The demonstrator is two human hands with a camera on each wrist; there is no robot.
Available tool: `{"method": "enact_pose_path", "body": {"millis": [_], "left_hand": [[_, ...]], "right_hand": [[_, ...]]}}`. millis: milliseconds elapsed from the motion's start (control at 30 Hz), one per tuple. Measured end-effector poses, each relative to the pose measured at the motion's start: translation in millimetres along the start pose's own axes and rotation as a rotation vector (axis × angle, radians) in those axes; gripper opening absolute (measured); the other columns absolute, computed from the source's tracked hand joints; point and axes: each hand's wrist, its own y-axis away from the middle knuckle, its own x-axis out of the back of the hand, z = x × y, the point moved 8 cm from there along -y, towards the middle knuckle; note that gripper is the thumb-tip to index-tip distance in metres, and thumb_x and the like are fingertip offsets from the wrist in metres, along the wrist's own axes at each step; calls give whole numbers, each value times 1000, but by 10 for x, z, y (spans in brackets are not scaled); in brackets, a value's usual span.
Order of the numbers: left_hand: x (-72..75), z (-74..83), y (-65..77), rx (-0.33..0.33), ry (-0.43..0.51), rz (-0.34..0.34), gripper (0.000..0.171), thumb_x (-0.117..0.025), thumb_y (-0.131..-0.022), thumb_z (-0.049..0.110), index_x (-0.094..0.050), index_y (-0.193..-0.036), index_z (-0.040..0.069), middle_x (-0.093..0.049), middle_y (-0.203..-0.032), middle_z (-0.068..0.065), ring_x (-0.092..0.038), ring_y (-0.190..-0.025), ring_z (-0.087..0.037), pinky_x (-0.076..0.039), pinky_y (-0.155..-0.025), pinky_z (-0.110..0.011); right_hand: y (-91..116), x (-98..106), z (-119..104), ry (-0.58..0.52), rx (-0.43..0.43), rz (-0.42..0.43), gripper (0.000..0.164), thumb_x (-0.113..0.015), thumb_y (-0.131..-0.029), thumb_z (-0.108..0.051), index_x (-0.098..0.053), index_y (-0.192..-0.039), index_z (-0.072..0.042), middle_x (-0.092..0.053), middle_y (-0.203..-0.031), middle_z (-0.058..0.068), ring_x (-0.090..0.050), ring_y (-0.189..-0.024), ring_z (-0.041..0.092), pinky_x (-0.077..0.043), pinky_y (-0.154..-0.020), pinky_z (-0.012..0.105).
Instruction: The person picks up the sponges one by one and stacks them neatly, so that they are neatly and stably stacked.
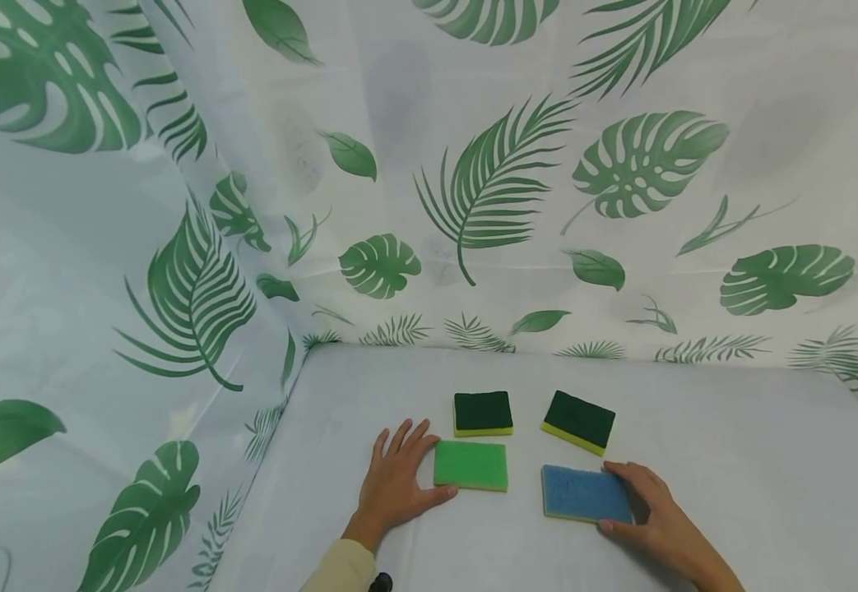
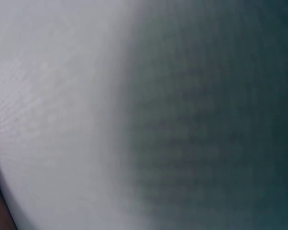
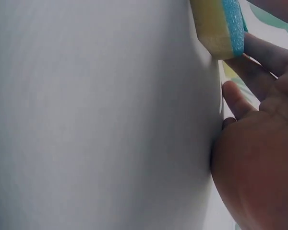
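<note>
A flat green sponge [image 1: 470,465] lies on the white table, with my left hand [image 1: 396,479] at its left end. The index fingertip is right at its upper left corner and the thumb tip at its lower left corner; the other fingers are spread straight. My right hand [image 1: 654,514] pinches the right end of a blue sponge [image 1: 586,493] between thumb and index finger. That sponge's yellowish underside layer [image 3: 211,28] shows in the right wrist view. The left wrist view holds mostly blurred pale surface and dark shadow.
Behind the green sponge sits a dark green and yellow scouring sponge [image 1: 483,413]. Another dark green and yellow sponge [image 1: 579,422] lies at an angle behind the blue one. White curtains [image 1: 503,288] with green leaf prints border the table [image 1: 754,444] at the back and left.
</note>
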Motion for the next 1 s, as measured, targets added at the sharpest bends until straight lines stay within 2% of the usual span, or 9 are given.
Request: {"method": "enact_pose_path", "body": {"millis": [167, 300, 533, 733, 867, 1000], "left_hand": [[14, 17, 4, -24, 14, 31, 91, -56, -87, 89, -58, -152, 26, -44, -168, 1, -27, -159, -27, -16, -128, -62], [26, 17, 10, -22, 31, 36, 90, -56, -87, 87, -57, -154, 26, -45, -167, 2, -27, -159, -28, -15, -128, -62], [39, -3, 9, -12, 81, 31, 91, -58, -87, 85, -51, -161, 30, -51, -162, 10, -27, -160, -29, -11, -129, -60], [42, -17, 13, -18, 117, 50, 89, -59, -88, 83, -53, -160, 30, -54, -159, 10, -29, -159, -30, -12, -128, -61], [42, -9, 10, -15, 120, 43, 88, -59, -88, 83, -54, -159, 30, -53, -160, 11, -27, -159, -29, -10, -129, -60], [42, 1, 1, -12, 115, 37, 88, -60, -88, 82, -55, -158, 30, -51, -161, 12, -26, -160, -28, -9, -129, -60]], "right_hand": [[9, -12, 85, -42, -115, -72, 92, -91, -86, -36, -45, -157, 0, -31, -161, 37, -25, -147, 61, -27, -111, 83], [-3, -25, 142, -75, -206, -97, 97, -89, -87, -43, -40, -161, -3, -30, -165, 34, -24, -151, 59, -25, -116, 79], [-27, -45, 149, -100, -289, -107, 99, -85, -90, -48, -37, -164, -3, -28, -167, 35, -22, -152, 59, -22, -119, 78], [-63, -22, 34, -120, -269, -86, 96, -83, -93, -49, -36, -164, -4, -30, -166, 34, -23, -153, 57, -24, -119, 77], [-102, -20, -113, -192, -205, -56, 92, -83, -94, -42, -37, -162, -2, -31, -166, 32, -28, -153, 56, -29, -121, 70], [-178, -56, -278, -262, -131, -22, 87, -85, -94, -35, -39, -161, -2, -34, -166, 30, -32, -151, 56, -32, -120, 69]]}}
